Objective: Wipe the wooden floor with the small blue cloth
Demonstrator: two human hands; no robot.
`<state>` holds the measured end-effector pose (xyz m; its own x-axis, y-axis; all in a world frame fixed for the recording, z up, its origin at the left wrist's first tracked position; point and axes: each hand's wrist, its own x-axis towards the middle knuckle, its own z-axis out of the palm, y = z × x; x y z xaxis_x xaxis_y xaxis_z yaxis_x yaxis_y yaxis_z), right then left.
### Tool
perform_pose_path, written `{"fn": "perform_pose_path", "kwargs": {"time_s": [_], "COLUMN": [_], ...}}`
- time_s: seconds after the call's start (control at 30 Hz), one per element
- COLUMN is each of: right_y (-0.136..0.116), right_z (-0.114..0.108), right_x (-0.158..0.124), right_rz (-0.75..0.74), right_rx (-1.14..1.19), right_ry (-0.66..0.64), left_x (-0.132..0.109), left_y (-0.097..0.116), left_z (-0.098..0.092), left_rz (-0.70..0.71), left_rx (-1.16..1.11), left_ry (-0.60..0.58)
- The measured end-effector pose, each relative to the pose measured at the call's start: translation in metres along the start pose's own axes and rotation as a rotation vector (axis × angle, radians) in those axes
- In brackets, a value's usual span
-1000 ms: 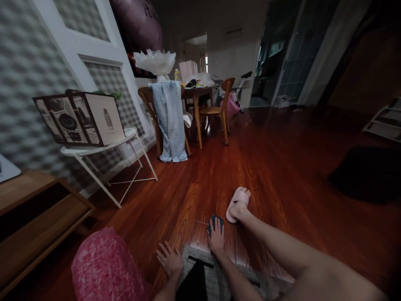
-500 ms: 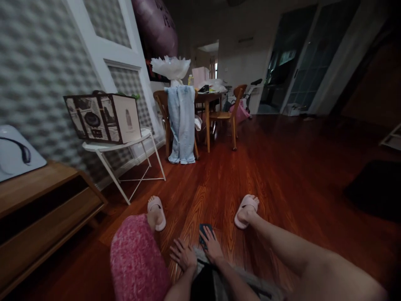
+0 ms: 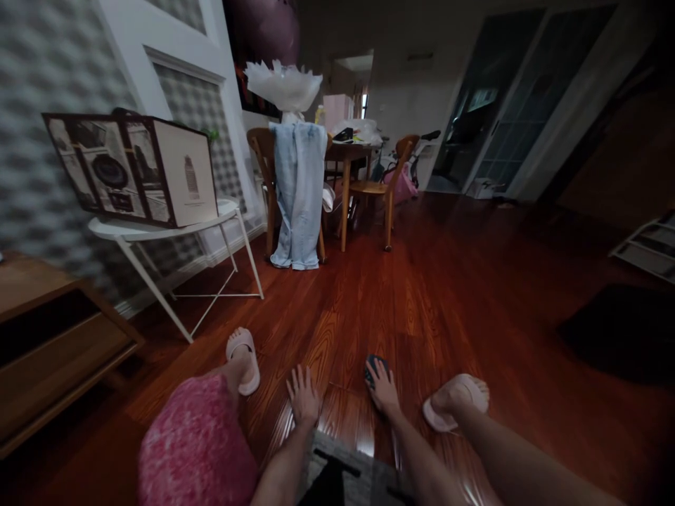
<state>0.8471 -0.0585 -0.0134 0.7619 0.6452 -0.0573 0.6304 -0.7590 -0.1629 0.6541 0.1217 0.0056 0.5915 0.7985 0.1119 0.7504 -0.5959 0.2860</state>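
My left hand [image 3: 304,400] is open, its fingers spread low over the wooden floor [image 3: 363,309], with nothing in it. To its right, my right hand [image 3: 386,393] lies over a small, dark, patterned piece that looks like a folded cloth [image 3: 370,372], pressed down at the floor. The fingers cover much of this cloth. Between my forearms, grey and black fabric [image 3: 337,460] shows at the bottom edge.
My feet in pink slippers [image 3: 252,369] stand apart on both sides. A white side table [image 3: 179,228] with a printed box [image 3: 184,176] stands left, beside a wooden cabinet [image 3: 63,337]. Ahead, jeans [image 3: 298,197] hang over a chair by a dining table [image 3: 345,151]. A dark object [image 3: 616,334] lies right.
My hands have moved apart and forward from the grey fabric. The right hand has carried the dark cloth to the right. The right foot has shifted outward, and the view has turned slightly.
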Motion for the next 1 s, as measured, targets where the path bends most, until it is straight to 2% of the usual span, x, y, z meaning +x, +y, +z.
{"fn": "perform_pose_path", "kwargs": {"time_s": [0.1,0.2,0.27,0.33,0.4,0.43,0.5,0.6,0.7,0.8,0.87,0.9,0.93,1.0], "right_y": [0.054,0.090,0.099,0.093,0.072,0.056,0.014,-0.068,-0.157,-0.223,-0.239,-0.236,-0.225,-0.188], "right_z": [0.002,0.005,0.006,0.003,-0.004,-0.009,-0.016,-0.014,0.005,0.025,0.028,0.026,0.021,0.006], "right_x": [0.016,0.036,0.054,0.077,0.105,0.121,0.153,0.193,0.203,0.186,0.172,0.167,0.165,0.167], "right_rz": [0.202,0.387,0.488,0.585,0.631,0.608,0.464,0.177,-0.086,-0.355,-0.522,-0.593,-0.642,-0.643], "right_rx": [-0.006,0.041,0.097,0.153,0.186,0.194,0.198,0.202,0.217,0.241,0.260,0.268,0.273,0.274], "right_ry": [0.107,0.251,0.363,0.457,0.505,0.496,0.418,0.273,0.179,0.102,0.048,0.015,-0.019,-0.059], "left_x": [0.013,0.015,0.012,0.007,0.004,0.003,0.002,0.002,0.002,0.003,0.003,0.003,0.003,0.004], "left_y": [-0.017,-0.029,-0.034,-0.037,-0.038,-0.038,-0.038,-0.037,-0.037,-0.039,-0.039,-0.039,-0.039,-0.036], "left_z": [0.002,0.008,0.013,0.019,0.022,0.023,0.024,0.023,0.022,0.022,0.021,0.020,0.018,0.014], "left_rz": [0.007,0.061,0.097,0.116,0.112,0.109,0.107,0.109,0.102,0.100,0.104,0.108,0.110,0.114], "left_rx": [0.037,0.077,0.097,0.114,0.133,0.141,0.154,0.174,0.190,0.183,0.171,0.169,0.170,0.178], "left_ry": [0.026,0.022,0.044,0.072,0.073,0.067,0.050,0.030,0.026,0.018,0.025,0.034,0.045,0.057]}}
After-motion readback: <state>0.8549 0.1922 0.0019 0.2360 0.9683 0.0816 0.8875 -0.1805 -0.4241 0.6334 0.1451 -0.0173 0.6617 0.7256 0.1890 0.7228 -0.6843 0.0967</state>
